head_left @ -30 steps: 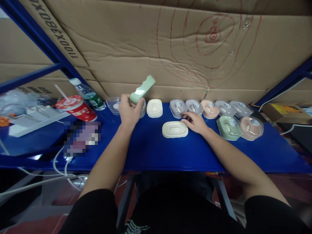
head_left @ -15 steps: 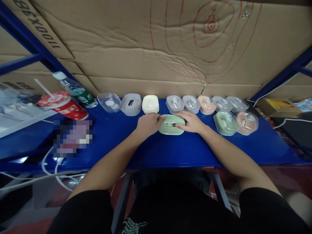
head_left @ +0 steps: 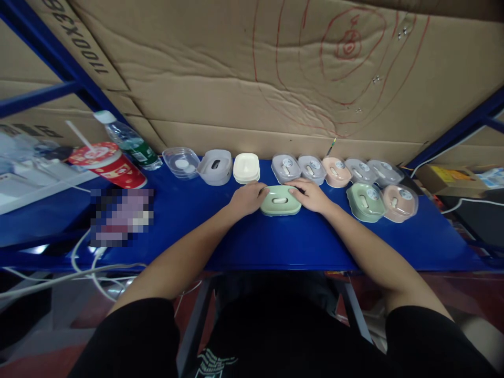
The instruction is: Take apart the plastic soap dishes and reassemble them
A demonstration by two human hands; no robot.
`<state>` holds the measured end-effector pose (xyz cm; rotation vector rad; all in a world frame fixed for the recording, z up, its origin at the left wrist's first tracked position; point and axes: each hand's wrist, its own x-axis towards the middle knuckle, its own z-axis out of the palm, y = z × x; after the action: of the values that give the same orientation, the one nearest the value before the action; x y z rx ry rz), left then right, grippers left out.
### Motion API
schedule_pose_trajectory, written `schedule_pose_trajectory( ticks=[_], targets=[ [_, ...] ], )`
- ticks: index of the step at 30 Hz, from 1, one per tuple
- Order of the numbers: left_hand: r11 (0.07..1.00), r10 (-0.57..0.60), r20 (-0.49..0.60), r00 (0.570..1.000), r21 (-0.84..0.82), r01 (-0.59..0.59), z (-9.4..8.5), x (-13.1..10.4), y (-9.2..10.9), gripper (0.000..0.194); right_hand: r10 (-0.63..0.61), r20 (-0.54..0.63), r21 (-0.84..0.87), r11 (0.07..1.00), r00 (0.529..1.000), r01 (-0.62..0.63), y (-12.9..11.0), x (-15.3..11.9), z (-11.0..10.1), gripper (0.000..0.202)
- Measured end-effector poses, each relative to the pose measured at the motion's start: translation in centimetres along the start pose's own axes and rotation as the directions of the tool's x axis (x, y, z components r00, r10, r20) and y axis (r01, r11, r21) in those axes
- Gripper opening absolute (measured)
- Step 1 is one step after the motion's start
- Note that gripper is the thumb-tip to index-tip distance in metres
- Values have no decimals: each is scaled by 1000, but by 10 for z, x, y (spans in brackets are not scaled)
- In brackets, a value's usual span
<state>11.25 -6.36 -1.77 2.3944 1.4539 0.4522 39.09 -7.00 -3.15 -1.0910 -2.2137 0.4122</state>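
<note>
A light green plastic box (head_left: 279, 211) with rounded corners lies on the blue table in front of me. Its top has an oval slot, where a small white piece (head_left: 280, 200) sits. My left hand (head_left: 247, 199) is closed around the box's left end, thumb on the rim. At the upper right corner, my right hand (head_left: 314, 196) grips it, the thumb pressing on the top edge. The fingers behind the box are partly hidden. Just beyond the left hand stands a cream square box (head_left: 247, 167).
A grey slotted box (head_left: 216, 169) and a clear plastic lid (head_left: 181, 161) stand back left. Several clear-covered boxes line the back right, including a green one (head_left: 365, 205). A red paper cup (head_left: 114, 165), a water bottle (head_left: 134, 147) and white cables are at left.
My right thumb has moved from over the slot to the box's right edge, leaving the white piece in plain view. The camera view has shifted slightly.
</note>
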Motion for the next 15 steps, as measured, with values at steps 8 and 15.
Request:
schedule_pose_trajectory(
  ticks=[8, 15],
  targets=[
    [994, 109, -2, 994, -26, -109, 5, 2, -3, 42, 46, 106, -43, 998, 993, -42, 7, 0, -3, 37],
    [994, 96, -120, 988, -32, -101, -4, 1, 0, 31, 48, 85, -125, 991, 995, -38, 12, -3, 5, 41]
  ],
)
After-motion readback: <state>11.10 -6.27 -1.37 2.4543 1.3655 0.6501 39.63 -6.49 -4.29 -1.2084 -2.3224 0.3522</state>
